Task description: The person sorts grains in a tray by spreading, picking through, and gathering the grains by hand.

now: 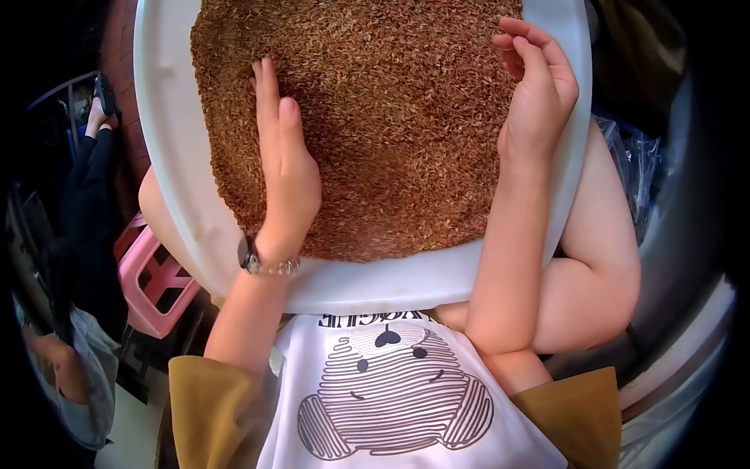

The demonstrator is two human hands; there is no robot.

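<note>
Grain (391,133) first: a wide reddish-brown bed of it is spread in the white tray (168,102), right under and between both hands. The left hand (289,164) is set on edge in it, thumb up, fingers laid together and flat, with nothing clamped. The right hand (543,94) is held loosely bent over the margin of the bed, across from the left one; nothing is seen to be gripped, though whether thumb and fingertips touch can't really be told. Looks like the grain is being swept or levelled, tbh, and if so, it's best done with the fingers kept closed so kernels aren't let through, the strokes kept light, and the push stopped short of the rim so nothing is spilled. The bracelet (283,267) and watch (247,254), just behind the left palm, are best kept clear of the grain. As for brands, not much can be made out: no label is seen on the tray, and no maker's name can be read on the watch. Dark lettering (375,320) is printed on the shirt (500,426), nearer the body than both hands, but it's upside down and partly hidden, so no word can be read for sure.
</note>
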